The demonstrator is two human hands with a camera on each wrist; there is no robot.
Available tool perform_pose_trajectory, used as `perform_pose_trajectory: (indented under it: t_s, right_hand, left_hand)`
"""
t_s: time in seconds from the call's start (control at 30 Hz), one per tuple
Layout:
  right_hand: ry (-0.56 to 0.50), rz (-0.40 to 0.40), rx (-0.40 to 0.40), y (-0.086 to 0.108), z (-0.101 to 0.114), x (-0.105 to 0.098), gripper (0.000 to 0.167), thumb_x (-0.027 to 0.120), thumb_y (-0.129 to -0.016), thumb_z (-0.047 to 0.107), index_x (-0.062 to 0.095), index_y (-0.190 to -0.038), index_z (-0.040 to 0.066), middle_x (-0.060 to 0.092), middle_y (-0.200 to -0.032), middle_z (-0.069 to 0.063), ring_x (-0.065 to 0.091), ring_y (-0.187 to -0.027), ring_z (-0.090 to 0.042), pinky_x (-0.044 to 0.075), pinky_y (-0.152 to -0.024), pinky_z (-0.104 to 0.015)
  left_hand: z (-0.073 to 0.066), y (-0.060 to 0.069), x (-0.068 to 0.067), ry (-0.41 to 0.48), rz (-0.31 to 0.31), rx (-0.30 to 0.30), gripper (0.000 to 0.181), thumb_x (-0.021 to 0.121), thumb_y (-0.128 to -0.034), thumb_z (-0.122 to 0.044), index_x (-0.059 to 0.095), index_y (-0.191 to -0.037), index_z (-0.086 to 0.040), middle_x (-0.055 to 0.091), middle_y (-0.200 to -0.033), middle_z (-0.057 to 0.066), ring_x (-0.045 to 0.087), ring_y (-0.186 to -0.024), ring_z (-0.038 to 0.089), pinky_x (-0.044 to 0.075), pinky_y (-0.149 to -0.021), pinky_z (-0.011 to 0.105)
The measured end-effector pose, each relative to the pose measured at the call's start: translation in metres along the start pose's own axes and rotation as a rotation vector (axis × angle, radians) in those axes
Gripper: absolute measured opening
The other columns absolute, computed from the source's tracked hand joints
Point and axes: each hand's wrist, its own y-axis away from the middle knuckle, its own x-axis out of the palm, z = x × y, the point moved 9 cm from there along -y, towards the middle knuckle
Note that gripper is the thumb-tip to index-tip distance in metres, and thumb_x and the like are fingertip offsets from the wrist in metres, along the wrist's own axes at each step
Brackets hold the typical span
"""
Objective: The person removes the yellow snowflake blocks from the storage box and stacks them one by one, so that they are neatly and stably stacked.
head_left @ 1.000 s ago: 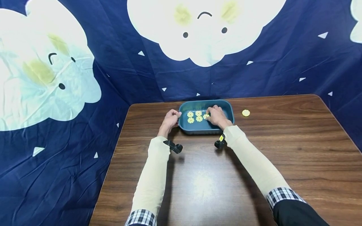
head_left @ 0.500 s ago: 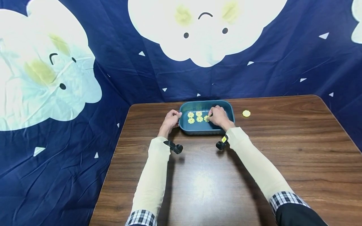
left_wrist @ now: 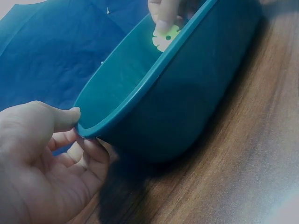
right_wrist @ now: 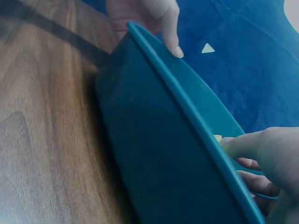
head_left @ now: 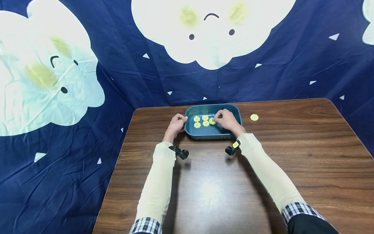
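Observation:
A teal rectangular basin point(head_left: 210, 132) with rounded corners stands near the table's far edge. My left hand point(head_left: 176, 123) grips its left rim, thumb inside and fingers curled beneath the lip, as the left wrist view point(left_wrist: 51, 154) shows. Inside, several yellow flower-shaped notched discs point(head_left: 197, 124) lie in rows on the floor. My right hand point(head_left: 228, 121) reaches into the basin and pinches one such disc point(left_wrist: 164, 39) between thumb and fingers, tilted. In the right wrist view only a sliver of that disc point(right_wrist: 218, 137) shows past the rim.
Another yellow disc point(head_left: 254, 117) lies on the wooden table point(head_left: 292, 136) to the right of the basin. A blue cloth point(head_left: 181, 81) with white clouds hangs behind and to the left. Black wrist cameras point(head_left: 232, 149) sit on both forearms.
My right hand and forearm have shifted slightly right, and the fingers have turned so more of the disc at their tips shows. The left hand and basin have stayed put.

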Motion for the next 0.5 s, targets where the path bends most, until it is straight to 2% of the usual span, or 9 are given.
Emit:
perform_pose_trajectory:
  t_s: [0.27,0.5]
  right_hand:
    - [-0.052,-0.037,-0.026,0.005,0.002,-0.009,0.016,0.065,-0.091,0.025,0.065,-0.091,0.009,0.056,-0.103,-0.010,0.052,-0.094,-0.025,0.044,-0.086,-0.040]
    - [-0.098,-0.081,-0.047,0.010,0.005,-0.018,0.017,0.066,-0.091,0.027,0.064,-0.092,0.010,0.056,-0.102,-0.010,0.053,-0.093,-0.025,0.044,-0.084,-0.040]
  left_hand:
    - [0.001,0.000,0.000,0.011,-0.003,-0.009,0.017,0.054,-0.0985,-0.023,0.046,-0.088,-0.013,0.044,-0.083,0.002,0.045,-0.068,0.012,0.044,-0.060,0.025]
    - [0.003,-0.004,0.001,0.034,0.001,-0.001,0.017,0.055,-0.0982,-0.021,0.046,-0.087,-0.012,0.045,-0.085,0.002,0.046,-0.067,0.011,0.044,-0.059,0.024]
